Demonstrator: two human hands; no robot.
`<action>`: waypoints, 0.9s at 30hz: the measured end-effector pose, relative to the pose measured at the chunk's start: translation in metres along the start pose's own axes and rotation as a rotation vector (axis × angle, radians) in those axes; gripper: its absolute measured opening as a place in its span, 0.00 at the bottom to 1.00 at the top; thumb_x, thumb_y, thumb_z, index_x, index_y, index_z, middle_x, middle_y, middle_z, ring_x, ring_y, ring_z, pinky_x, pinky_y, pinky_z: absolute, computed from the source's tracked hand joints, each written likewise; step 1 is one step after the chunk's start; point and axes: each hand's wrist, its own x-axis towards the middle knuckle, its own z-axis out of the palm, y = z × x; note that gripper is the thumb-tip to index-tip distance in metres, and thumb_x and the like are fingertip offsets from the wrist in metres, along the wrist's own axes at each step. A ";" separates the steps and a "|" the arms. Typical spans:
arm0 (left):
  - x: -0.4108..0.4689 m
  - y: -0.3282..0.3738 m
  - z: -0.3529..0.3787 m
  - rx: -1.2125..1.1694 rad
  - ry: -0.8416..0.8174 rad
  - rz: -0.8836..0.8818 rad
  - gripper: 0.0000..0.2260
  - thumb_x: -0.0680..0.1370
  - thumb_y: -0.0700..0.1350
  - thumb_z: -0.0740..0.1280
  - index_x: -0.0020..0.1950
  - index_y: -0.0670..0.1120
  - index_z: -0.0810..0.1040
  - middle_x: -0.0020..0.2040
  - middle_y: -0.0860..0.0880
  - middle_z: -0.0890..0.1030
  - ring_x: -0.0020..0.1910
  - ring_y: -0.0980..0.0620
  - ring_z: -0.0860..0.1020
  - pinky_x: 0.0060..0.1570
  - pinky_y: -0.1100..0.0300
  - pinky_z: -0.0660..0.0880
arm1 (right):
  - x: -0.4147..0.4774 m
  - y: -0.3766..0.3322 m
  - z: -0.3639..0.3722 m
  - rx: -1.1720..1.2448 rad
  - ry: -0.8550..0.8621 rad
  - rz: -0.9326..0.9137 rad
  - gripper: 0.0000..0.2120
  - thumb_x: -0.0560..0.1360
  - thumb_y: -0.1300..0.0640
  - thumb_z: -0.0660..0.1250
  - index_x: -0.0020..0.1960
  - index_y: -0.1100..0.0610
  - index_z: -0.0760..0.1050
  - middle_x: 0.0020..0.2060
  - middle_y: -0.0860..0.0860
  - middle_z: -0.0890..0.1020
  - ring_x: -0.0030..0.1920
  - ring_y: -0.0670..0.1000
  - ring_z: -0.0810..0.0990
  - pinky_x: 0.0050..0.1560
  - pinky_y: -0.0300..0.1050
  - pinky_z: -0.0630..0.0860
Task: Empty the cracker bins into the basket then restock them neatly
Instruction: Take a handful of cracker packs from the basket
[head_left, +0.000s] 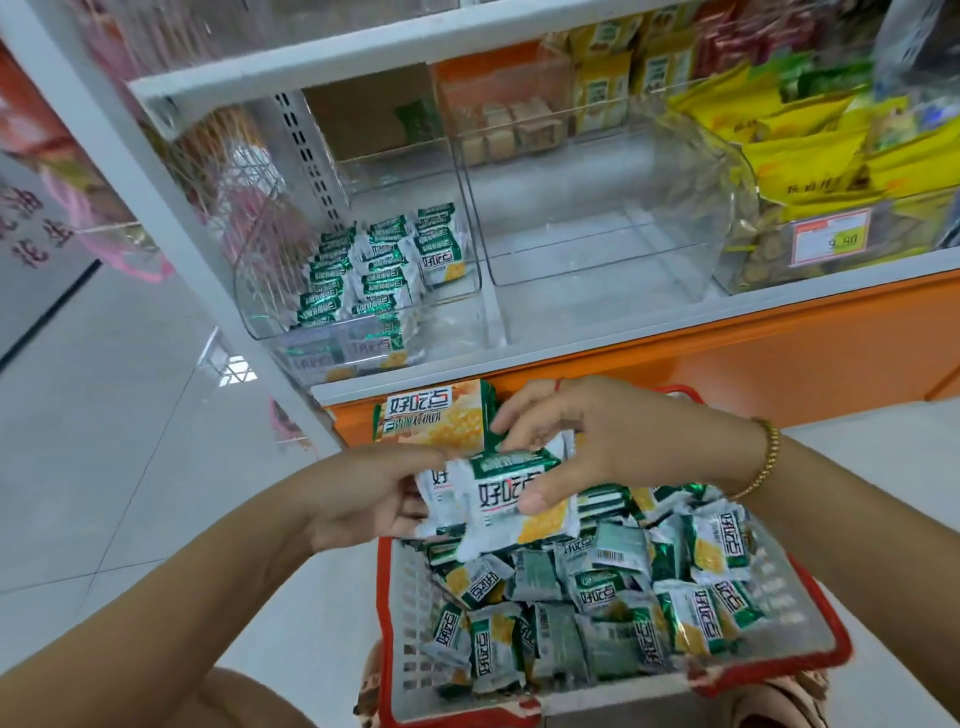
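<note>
I see the left hand (374, 493) clenched round the left end of a small stack of cracker packets (504, 506), thumb on top and fingers curled beneath. The right hand (597, 441) grasps the same stack from the right: its thumb presses the white front of the nearest packet and its fingers hook over the far edge. Those fingers also touch the right edge of an orange-fronted packet (436, 415) standing upright just behind. I can't tell which hand carries that one. A bracelet (766, 457) sits on the right wrist.

The stack hangs above the far left corner of the basket (410, 597), which holds a heap of loose packets (597, 597). Further away, on the shelf (571, 332), the left bin (254, 306) holds rows of packets (363, 265) standing on edge. The middle bin (597, 260) sits just to its right. Yellow bags (810, 145) and a price tag (831, 236) lie further right.
</note>
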 end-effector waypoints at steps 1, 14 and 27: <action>0.001 0.000 0.003 0.004 -0.005 0.018 0.22 0.68 0.47 0.73 0.59 0.39 0.78 0.50 0.42 0.81 0.43 0.48 0.76 0.39 0.60 0.78 | 0.004 0.000 0.004 0.018 0.011 -0.004 0.15 0.64 0.43 0.75 0.49 0.43 0.80 0.59 0.36 0.75 0.59 0.34 0.72 0.64 0.37 0.67; 0.003 0.020 -0.018 0.144 -0.037 0.359 0.27 0.62 0.52 0.77 0.59 0.50 0.79 0.59 0.49 0.81 0.60 0.50 0.78 0.63 0.51 0.73 | 0.030 -0.007 -0.011 0.214 0.166 0.159 0.18 0.66 0.46 0.75 0.47 0.56 0.73 0.45 0.45 0.85 0.39 0.46 0.78 0.41 0.42 0.70; 0.022 0.076 -0.070 0.198 0.746 0.858 0.15 0.74 0.56 0.68 0.55 0.48 0.79 0.50 0.52 0.82 0.50 0.57 0.79 0.54 0.64 0.74 | 0.157 -0.097 -0.110 -0.307 0.154 0.124 0.13 0.68 0.49 0.76 0.46 0.55 0.77 0.37 0.44 0.82 0.36 0.43 0.79 0.35 0.34 0.74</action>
